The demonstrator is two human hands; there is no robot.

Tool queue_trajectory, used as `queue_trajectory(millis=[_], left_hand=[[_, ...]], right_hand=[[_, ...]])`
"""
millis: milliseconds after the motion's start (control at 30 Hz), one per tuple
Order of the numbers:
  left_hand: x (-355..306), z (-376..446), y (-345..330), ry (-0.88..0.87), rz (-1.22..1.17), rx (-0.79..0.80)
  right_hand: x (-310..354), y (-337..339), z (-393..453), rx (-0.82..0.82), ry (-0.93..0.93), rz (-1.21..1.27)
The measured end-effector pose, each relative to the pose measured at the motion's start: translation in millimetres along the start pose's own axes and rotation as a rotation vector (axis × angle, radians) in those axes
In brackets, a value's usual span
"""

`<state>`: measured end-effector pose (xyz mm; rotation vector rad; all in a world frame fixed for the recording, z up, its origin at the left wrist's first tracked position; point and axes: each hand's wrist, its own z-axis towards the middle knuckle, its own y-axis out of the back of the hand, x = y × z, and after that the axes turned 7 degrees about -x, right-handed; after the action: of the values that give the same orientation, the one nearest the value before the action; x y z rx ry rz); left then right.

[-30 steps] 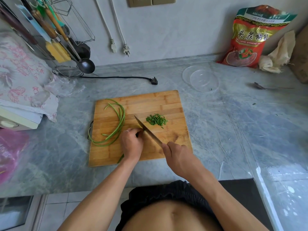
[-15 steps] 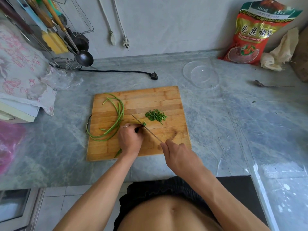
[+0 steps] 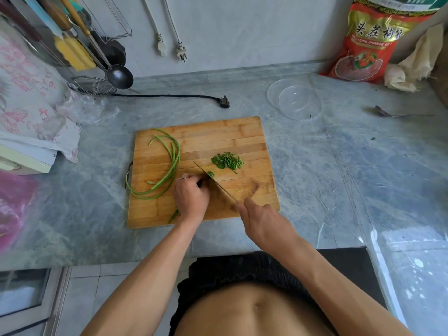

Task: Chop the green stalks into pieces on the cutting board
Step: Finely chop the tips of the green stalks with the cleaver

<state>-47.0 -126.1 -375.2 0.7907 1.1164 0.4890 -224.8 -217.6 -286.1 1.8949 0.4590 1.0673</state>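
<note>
A wooden cutting board [image 3: 242, 132] lies on the grey marble counter. Long curved green stalks [image 3: 169, 166] rest on its left half, one end hanging over the left edge. A small heap of chopped green pieces [image 3: 227, 161] sits right of centre. My left hand [image 3: 191, 197] is curled over a bunch of stalks, pinning it to the board; a stalk end [image 3: 173, 216] sticks out below the wrist. My right hand [image 3: 261, 221] grips the knife [image 3: 213, 181], whose blade runs diagonally against my left knuckles, with a few fresh cut bits [image 3: 210, 174] beside it.
A clear plastic bowl [image 3: 294, 99] stands behind the board on the right, a metal spoon [image 3: 397, 113] farther right. A black plug and cord [image 3: 218, 100] lie behind the board. A red bag [image 3: 373, 42], a utensil rack [image 3: 92, 57] and a floral cloth [image 3: 29, 98] line the back and left.
The knife has kept working against my left knuckles and a few fresh bits lie by the blade. The camera view has shifted slightly; the loose stalks have not moved.
</note>
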Motion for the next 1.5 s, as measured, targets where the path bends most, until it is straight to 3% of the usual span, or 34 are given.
queue_trajectory(millis=[600, 800, 1167, 1500], left_hand=[[-1.6, -2.5, 0.3, 0.038, 0.032, -0.011], [-3.8, -3.0, 1.8, 0.029, -0.007, -0.017], [-6.9, -5.3, 5.5, 0.02, 0.037, -0.004], [-2.2, -6.4, 3.8, -0.022, 0.011, -0.005]], right_hand=[[18.8, -11.6, 18.1, -0.004, 0.029, 0.036], [-6.3, -2.6, 0.6, 0.019, 0.002, -0.014], [4.3, -10.9, 2.2, 0.003, 0.006, 0.069], [1.1, -10.7, 20.9, -0.077, -0.117, 0.222]])
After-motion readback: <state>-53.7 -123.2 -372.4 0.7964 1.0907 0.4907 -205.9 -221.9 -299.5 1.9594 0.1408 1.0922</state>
